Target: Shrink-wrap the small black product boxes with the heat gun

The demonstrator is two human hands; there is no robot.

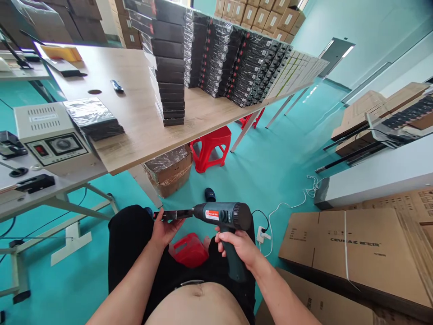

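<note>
My right hand [238, 246] is wrapped round the handle of a dark green heat gun [221, 214]. The gun lies level, with its nozzle pointing left at a flat black box [174, 215]. That box is in my left hand [166, 229], fingers and thumb gripping its edges, seen nearly edge-on above my lap. Nozzle and box end are very close; whether they touch I cannot tell. A black cord runs from the gun towards a white power strip [263, 235] on the floor.
Stacks of black film-wrapped boxes [219, 58] stand on the wooden table [135, 113] ahead. A beige control unit [56, 135] sits at left. Beneath the table are a red stool [213, 146] and a carton [171, 171]. Large cartons [365, 253] fill the right side; a white cable crosses the floor.
</note>
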